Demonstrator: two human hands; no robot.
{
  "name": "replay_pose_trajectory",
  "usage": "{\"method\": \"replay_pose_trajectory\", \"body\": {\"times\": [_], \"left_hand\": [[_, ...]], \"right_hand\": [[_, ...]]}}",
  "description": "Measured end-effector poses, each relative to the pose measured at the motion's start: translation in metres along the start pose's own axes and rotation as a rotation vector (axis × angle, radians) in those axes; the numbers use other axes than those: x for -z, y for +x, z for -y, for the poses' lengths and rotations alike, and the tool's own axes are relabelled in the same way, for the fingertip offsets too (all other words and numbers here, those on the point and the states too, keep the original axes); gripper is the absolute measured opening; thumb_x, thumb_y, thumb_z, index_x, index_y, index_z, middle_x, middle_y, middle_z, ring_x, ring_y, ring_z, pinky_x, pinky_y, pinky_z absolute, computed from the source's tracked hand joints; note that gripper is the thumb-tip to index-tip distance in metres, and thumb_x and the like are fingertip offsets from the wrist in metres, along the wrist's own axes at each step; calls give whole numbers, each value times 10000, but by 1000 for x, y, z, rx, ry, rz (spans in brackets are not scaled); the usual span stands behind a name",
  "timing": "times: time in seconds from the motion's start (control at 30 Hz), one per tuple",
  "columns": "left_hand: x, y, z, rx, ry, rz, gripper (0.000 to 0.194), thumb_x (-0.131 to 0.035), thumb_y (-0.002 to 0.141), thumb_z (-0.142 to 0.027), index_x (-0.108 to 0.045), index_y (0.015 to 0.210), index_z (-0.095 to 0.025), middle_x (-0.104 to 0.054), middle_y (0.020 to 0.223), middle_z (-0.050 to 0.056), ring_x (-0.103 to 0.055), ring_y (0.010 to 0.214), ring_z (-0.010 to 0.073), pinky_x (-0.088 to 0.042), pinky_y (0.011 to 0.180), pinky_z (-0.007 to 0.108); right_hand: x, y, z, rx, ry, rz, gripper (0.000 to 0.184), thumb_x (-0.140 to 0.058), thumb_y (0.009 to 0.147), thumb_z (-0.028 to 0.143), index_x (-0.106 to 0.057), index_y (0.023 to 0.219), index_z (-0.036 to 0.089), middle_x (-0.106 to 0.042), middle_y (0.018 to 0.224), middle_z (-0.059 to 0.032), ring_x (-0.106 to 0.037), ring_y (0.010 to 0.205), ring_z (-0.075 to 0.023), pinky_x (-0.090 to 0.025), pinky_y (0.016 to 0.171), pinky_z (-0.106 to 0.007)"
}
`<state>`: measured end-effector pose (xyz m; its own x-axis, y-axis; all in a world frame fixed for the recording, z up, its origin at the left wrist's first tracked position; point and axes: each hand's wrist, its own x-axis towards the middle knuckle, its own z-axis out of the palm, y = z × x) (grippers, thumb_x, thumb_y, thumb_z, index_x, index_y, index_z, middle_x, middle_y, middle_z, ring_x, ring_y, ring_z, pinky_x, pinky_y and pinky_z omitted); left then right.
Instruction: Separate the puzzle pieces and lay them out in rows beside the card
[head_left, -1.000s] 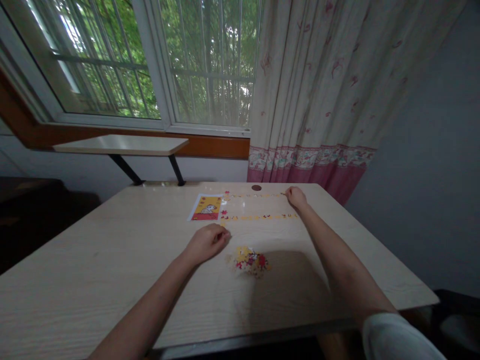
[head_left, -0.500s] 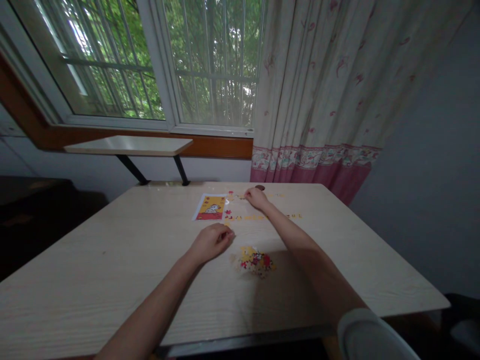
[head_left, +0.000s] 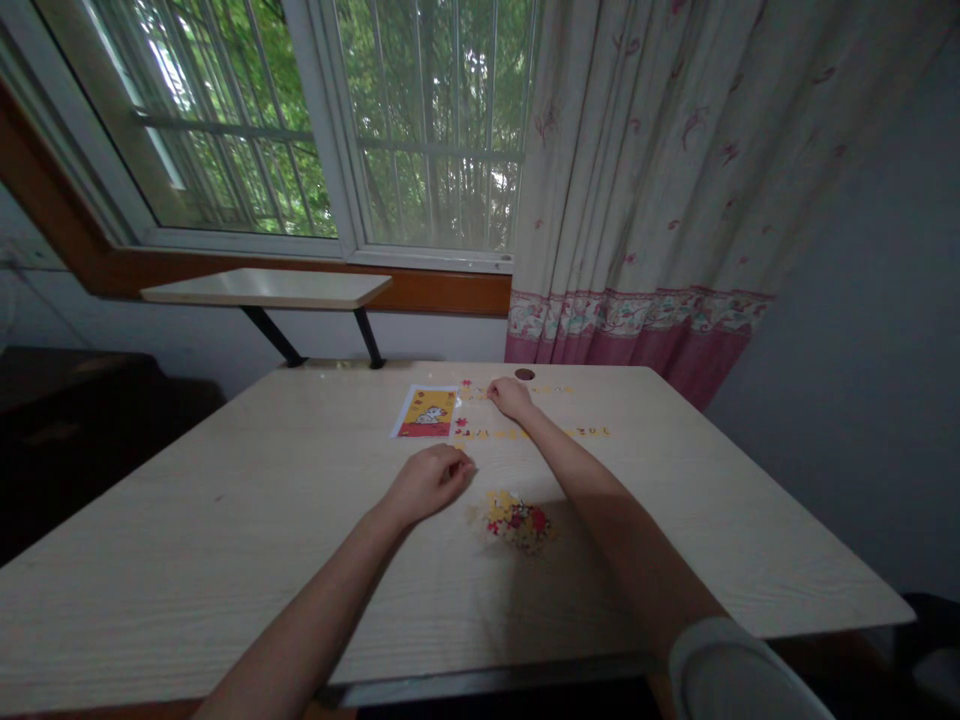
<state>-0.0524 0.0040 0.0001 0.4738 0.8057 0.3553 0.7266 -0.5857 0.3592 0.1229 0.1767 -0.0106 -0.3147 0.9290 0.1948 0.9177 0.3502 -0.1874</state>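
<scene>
My right hand [head_left: 511, 397] reaches to the far part of the table, its fingertips pinched together at the upper row of small puzzle pieces [head_left: 555, 390]. Whether a piece sits between those fingertips is too small to see. My left hand [head_left: 435, 477] rests closer to me with its fingers curled and thumb pressed in; anything inside is hidden. A second row of mostly yellow puzzle pieces [head_left: 486, 435] runs below the first, partly behind my right wrist. Between my forearms lies a loose pile of yellow, red and white pieces [head_left: 519, 522]. Left of the rows lies a picture sheet [head_left: 429, 412] with a white animal on red and yellow.
The pale wooden table [head_left: 225, 560] carries all of this. A small raised shelf [head_left: 270, 288] on black legs stands at its back left. A dark round spot [head_left: 525, 374] is at the back edge. Behind are a barred window [head_left: 435, 130] and a curtain [head_left: 637, 200].
The view has shifted slightly, so everything sits a little further right. My right hand has moved slightly left along the upper row; my left hand stays nearly still.
</scene>
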Motion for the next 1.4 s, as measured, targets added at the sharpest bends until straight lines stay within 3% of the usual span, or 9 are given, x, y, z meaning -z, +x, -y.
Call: {"method": "replay_pose_trajectory", "body": {"times": [0.2, 0.37, 0.47, 0.53, 0.7, 0.87, 1.4], "left_hand": [[0, 0, 0, -12, 1, 1, 239, -432, 854, -291, -608, 758, -163, -595, 682, 28, -517, 627, 132, -368, 581, 232], [1, -1, 0, -12, 6, -4, 236, -425, 858, -286, -606, 768, -166, -603, 708, 32, -519, 628, 130, -375, 582, 237], [0, 0, -1, -22, 0, 7, 228, -429, 855, -285, -604, 772, -165, -599, 705, 30, -516, 620, 127, -376, 577, 235], [0, 0, -2, -31, -3, 13, 224, -435, 851, -290, -604, 771, -167, -591, 691, 27, -515, 619, 129, -377, 577, 235], [-5, 0, -9, -65, -14, 38, 218, -436, 849, -288, -606, 781, -171, -584, 688, 26, -523, 642, 137, -385, 590, 238], [-9, 1, -17, -117, -2, 110, 206, -433, 853, -276, -606, 807, -176, -597, 743, 36, -539, 708, 152, -408, 642, 249], [-11, 1, -25, -165, 25, 194, 216, -407, 869, -252, -614, 885, -193, -555, 786, 36, -530, 773, 158, -416, 689, 251]], "right_hand": [[4, -4, 0, 15, 14, -21, 230, -456, 848, 268, -647, 948, 189, -644, 999, -81, -562, 939, -197, -396, 787, -283], [23, -21, -8, 60, 40, -46, 236, -447, 853, 250, -640, 961, 167, -637, 1004, -94, -556, 938, -194, -382, 795, -274], [38, -49, -18, 132, 73, -43, 210, -465, 843, 241, -647, 926, 178, -647, 963, -67, -558, 907, -170, -376, 792, -257], [45, -74, -24, 260, 146, -34, 194, -483, 837, 246, -650, 902, 173, -650, 918, -56, -556, 873, -149, -375, 784, -244], [53, -142, -35, 539, 317, 113, 188, -490, 842, 246, -653, 893, 168, -650, 839, -51, -562, 805, -133, -389, 776, -256], [56, -181, -38, 612, 409, 224, 224, -569, 803, 354, -653, 927, 186, -639, 884, -50, -559, 851, -139, -397, 809, -267], [55, -187, -36, 568, 527, 281, 169, -615, 766, 322, -661, 877, 203, -639, 855, -20, -555, 834, -129, -401, 804, -269]]}}
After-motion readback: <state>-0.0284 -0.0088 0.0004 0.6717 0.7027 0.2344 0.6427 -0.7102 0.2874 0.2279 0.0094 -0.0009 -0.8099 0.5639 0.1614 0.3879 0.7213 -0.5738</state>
